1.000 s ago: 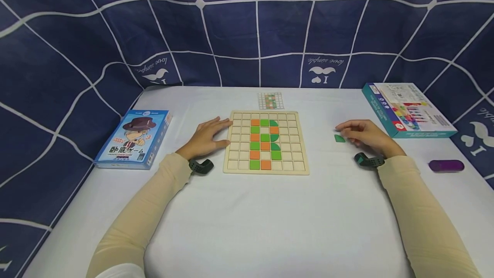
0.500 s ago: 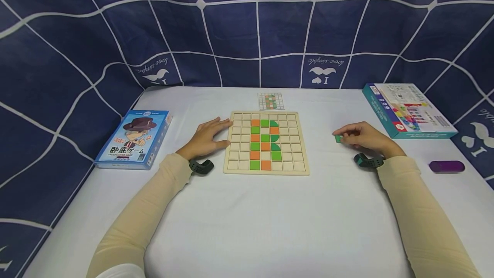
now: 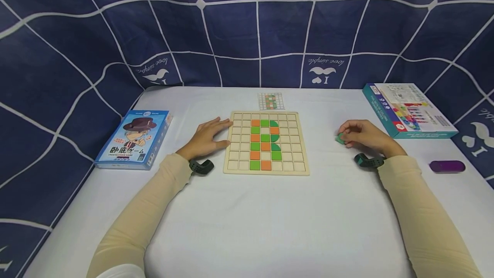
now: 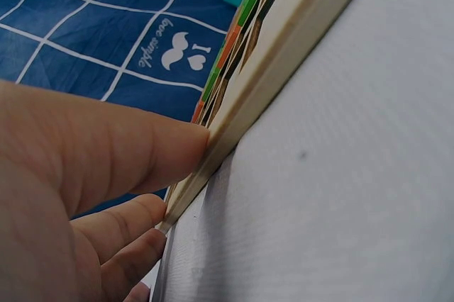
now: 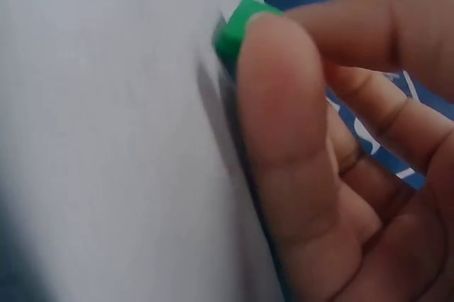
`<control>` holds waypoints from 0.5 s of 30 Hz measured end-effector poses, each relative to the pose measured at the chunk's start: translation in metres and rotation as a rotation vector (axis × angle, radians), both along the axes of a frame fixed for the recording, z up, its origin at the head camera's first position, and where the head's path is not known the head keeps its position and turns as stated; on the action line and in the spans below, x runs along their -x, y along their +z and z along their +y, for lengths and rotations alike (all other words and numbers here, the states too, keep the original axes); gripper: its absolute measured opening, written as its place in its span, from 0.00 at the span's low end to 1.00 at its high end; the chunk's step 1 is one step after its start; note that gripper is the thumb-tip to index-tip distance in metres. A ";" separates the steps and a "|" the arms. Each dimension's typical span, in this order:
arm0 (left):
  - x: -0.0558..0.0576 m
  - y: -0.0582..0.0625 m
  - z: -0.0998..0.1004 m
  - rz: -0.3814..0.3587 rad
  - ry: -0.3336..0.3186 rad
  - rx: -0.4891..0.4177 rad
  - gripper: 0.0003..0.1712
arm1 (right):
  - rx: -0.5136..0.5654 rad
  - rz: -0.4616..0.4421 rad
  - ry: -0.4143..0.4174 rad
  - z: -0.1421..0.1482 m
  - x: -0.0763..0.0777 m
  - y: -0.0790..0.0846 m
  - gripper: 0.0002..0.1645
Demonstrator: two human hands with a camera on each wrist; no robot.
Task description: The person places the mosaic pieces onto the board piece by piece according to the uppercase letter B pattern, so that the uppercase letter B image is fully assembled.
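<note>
A square wooden grid board [image 3: 236,164] lies mid-table, with orange and green tiles set in its middle columns. Three of those tiles have a rounded edge. My left hand [image 3: 206,137] rests at the board's left edge, fingers spread; the left wrist view shows the thumb [image 4: 167,149] against the board's side. To the right of the board, my right hand [image 3: 360,134] pinches a small green tile [image 3: 340,138] between thumb and index finger. In the right wrist view the green tile [image 5: 245,27] is partly covered by the thumb, close to the white cloth.
Behind the board lies a small pattern card [image 3: 271,101]. A blue game box [image 3: 133,140] stands at left, and a teal-sided box [image 3: 411,110] at back right. A purple oblong object [image 3: 447,166] lies right of my right forearm. Dark blue checked cloth [image 3: 231,25] hangs behind.
My right fingers have closed on the green tile, which lay beside the fingertips a second ago; its angle has shifted. The left hand and board have stayed put.
</note>
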State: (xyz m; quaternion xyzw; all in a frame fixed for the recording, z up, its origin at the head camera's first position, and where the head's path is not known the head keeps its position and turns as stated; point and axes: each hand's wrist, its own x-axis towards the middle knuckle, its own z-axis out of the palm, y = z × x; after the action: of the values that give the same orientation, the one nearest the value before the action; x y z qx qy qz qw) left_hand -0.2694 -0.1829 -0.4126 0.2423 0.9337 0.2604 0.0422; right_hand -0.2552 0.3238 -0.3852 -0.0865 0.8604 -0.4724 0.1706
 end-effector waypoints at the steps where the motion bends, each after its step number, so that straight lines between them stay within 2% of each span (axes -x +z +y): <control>1: 0.000 0.000 0.000 0.001 0.000 0.000 0.40 | 0.012 -0.012 -0.006 -0.001 0.000 0.000 0.20; 7: 0.001 -0.001 0.000 0.001 -0.001 0.002 0.40 | 0.084 -0.045 -0.054 -0.019 -0.001 0.009 0.22; 15: 0.002 -0.002 -0.002 0.004 0.001 0.006 0.40 | 0.339 -0.096 -0.090 -0.054 -0.003 0.014 0.08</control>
State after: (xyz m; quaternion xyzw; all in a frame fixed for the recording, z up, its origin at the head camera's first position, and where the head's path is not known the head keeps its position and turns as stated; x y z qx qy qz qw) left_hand -0.2715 -0.1848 -0.4147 0.2423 0.9347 0.2570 0.0407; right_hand -0.2518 0.2693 -0.3710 -0.0527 0.7624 -0.6214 0.1729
